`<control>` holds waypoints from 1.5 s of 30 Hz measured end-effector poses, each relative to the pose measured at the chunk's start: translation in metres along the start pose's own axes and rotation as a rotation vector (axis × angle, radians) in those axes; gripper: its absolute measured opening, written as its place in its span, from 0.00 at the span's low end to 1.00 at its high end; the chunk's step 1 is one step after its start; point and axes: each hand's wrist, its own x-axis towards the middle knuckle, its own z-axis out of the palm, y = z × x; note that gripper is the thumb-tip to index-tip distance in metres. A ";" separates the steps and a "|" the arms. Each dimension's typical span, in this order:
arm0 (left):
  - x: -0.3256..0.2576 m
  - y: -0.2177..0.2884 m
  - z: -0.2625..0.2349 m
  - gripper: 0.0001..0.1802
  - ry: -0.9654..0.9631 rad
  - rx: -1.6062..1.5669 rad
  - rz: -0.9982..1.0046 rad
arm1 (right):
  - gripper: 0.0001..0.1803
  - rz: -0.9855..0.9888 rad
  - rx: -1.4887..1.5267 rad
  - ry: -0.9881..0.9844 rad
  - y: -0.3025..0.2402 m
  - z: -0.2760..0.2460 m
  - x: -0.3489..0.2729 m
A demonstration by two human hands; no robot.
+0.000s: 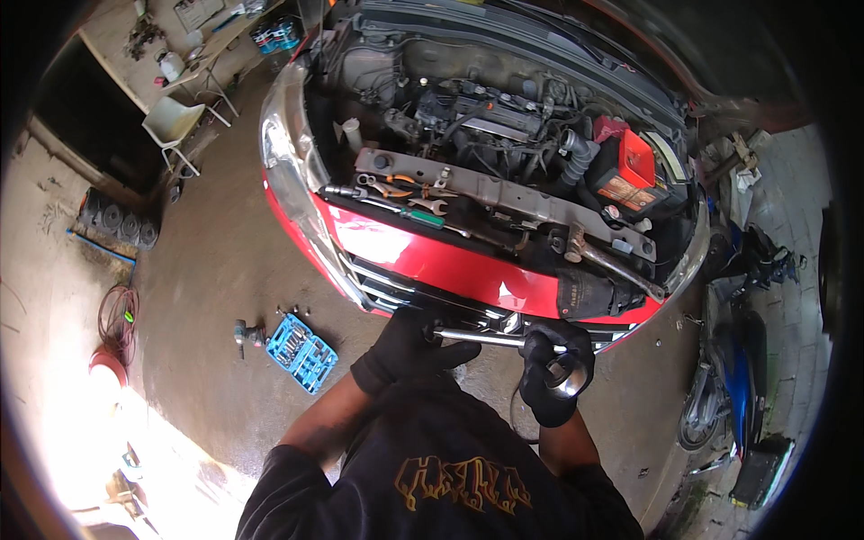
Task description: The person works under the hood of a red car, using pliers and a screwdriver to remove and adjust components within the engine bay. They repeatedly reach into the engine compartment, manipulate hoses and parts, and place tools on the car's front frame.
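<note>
Both my hands wear black gloves and are raised in front of the car's red front end [423, 243]. Between them lies a shiny metal rod [490, 338], roughly level. My right hand [547, 369] is closed around its right part, beside a round silver-rimmed piece [569, 380] partly hidden by the fingers. At the rod's other end, my left hand [405, 346] has its fingers curled, with the thumb stretched out below the rod. A thin dark cord or hose [514, 409] hangs beside my right wrist.
Pliers [391, 189], a green-handled screwdriver [423, 217] and a large wrench [612, 263] lie across the car's front. Behind sits the open engine bay [490, 117]. On the floor are a blue socket case [301, 353] and a cordless drill [247, 335]. A motorcycle [733, 378] stands right.
</note>
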 end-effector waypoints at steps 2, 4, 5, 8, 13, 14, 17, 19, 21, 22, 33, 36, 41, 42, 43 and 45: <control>0.011 -0.002 0.001 0.24 -0.011 -0.041 -0.022 | 0.19 -0.075 -0.026 0.025 0.003 0.000 0.008; 0.025 0.003 0.000 0.20 -0.057 -0.038 -0.030 | 0.19 0.001 0.000 0.035 -0.004 0.001 0.014; 0.032 -0.001 -0.003 0.19 -0.083 -0.034 -0.002 | 0.16 -0.029 -0.033 0.029 -0.002 0.004 0.019; 0.046 -0.009 -0.023 0.18 -0.171 0.072 -0.044 | 0.08 -0.300 -0.302 -0.103 -0.010 0.010 0.065; 0.057 -0.044 -0.056 0.20 -0.260 0.223 0.132 | 0.09 0.058 -0.147 -0.354 -0.015 0.041 0.086; 0.052 -0.061 -0.057 0.20 -0.236 0.236 0.085 | 0.11 0.077 -0.131 -0.266 -0.018 0.057 0.089; 0.056 -0.067 -0.077 0.21 -0.201 0.137 -0.042 | 0.14 0.117 -0.175 -0.150 -0.021 0.096 0.102; 0.060 -0.074 -0.087 0.21 -0.273 0.106 -0.049 | 0.14 0.176 -0.074 -0.190 -0.007 0.108 0.102; 0.062 -0.088 -0.091 0.21 -0.310 0.074 -0.090 | 0.16 0.117 -0.258 -0.278 0.000 0.114 0.114; 0.064 -0.095 -0.092 0.22 -0.329 0.057 -0.110 | 0.17 0.144 -0.250 -0.283 0.000 0.120 0.118; 0.139 -0.086 -0.121 0.18 -0.336 -0.127 -0.008 | 0.30 0.582 0.304 -0.143 -0.003 0.084 0.170; 0.145 -0.086 -0.118 0.17 -0.329 -0.090 0.025 | 0.32 0.567 0.258 -0.169 0.023 0.065 0.164; 0.148 -0.065 -0.119 0.14 -0.258 -0.182 0.043 | 0.27 0.630 0.246 -0.465 0.024 0.058 0.188; 0.149 -0.065 -0.118 0.14 -0.260 -0.143 0.087 | 0.25 0.658 0.231 -0.454 0.022 0.059 0.190; 0.150 -0.066 -0.116 0.14 -0.263 -0.104 0.132 | 0.24 0.685 0.215 -0.443 0.020 0.060 0.192; 0.150 -0.066 -0.117 0.13 -0.308 -0.100 0.146 | 0.20 0.825 0.303 -0.462 0.023 0.055 0.199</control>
